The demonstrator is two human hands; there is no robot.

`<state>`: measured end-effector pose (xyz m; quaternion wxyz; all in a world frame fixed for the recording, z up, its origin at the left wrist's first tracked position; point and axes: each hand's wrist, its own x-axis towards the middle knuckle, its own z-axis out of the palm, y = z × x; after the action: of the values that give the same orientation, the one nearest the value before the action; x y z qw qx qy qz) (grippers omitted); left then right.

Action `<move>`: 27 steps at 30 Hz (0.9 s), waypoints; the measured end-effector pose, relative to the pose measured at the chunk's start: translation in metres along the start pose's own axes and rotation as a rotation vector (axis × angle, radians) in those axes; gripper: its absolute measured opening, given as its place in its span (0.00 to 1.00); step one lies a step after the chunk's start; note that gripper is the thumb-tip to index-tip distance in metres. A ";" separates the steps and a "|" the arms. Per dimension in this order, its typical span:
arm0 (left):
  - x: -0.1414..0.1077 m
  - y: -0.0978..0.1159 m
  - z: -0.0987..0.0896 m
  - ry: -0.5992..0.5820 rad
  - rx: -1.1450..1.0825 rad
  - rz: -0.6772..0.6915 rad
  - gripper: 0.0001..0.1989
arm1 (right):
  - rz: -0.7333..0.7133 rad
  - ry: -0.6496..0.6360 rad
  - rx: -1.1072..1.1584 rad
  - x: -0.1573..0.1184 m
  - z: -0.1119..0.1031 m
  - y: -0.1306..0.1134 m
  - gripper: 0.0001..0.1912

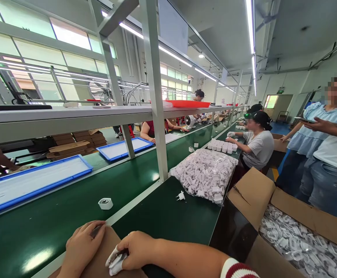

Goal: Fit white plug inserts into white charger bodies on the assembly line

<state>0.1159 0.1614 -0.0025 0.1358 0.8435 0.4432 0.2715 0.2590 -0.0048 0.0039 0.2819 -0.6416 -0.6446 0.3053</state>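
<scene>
The left hand [84, 245] curls its fingers over brown cardboard [103, 253], any grip unclear, a white casing [105, 204] lies beyond them on the green belt [70, 200], the right hand [135, 251] bunches its fingers narrowly, around what I cannot tell, and rightward beyond them lie a white plug [181, 195] and a bag of white parts [204, 173].

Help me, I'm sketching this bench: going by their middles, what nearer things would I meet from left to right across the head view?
Long blue-rimmed white tray, left hand, hollow white plastic housing, right hand, small white pronged piece, clear plastic bag of white parts, open brown cardboard box.
</scene>
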 end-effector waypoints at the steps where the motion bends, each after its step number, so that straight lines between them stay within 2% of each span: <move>1: 0.001 -0.001 0.001 0.005 -0.005 0.000 0.20 | -0.009 -0.003 0.017 -0.001 -0.001 -0.001 0.11; 5: 0.005 -0.007 0.006 0.033 -0.031 -0.023 0.22 | -0.068 -0.024 0.065 -0.003 -0.007 -0.003 0.16; 9: 0.001 0.005 0.007 0.069 -0.060 -0.105 0.28 | -0.045 -0.021 -0.006 -0.009 -0.011 -0.006 0.16; 13: 0.012 0.023 0.003 0.057 0.008 -0.323 0.38 | -0.075 0.001 -0.023 -0.011 -0.014 -0.006 0.13; 15: 0.025 0.027 0.001 0.075 -0.001 -0.452 0.39 | -0.099 0.019 0.007 -0.010 -0.012 -0.006 0.11; 18: 0.041 0.027 -0.002 0.101 -0.046 -0.543 0.32 | -0.046 0.073 0.282 -0.007 -0.010 -0.005 0.15; 22: 0.047 0.026 -0.009 0.117 -0.122 -0.534 0.22 | 0.130 0.169 0.823 -0.002 -0.015 -0.007 0.25; 24: 0.037 0.028 -0.015 0.124 -0.157 -0.475 0.21 | 0.174 0.227 0.963 0.000 -0.021 -0.007 0.24; 27: 0.001 0.036 -0.024 0.106 -0.213 -0.369 0.23 | 0.213 0.223 1.054 0.000 -0.028 -0.007 0.24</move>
<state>0.1263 0.1413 0.0343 0.2481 0.7136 0.5652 0.3312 0.2752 -0.0037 0.0275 0.5992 -0.5037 -0.3022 0.5439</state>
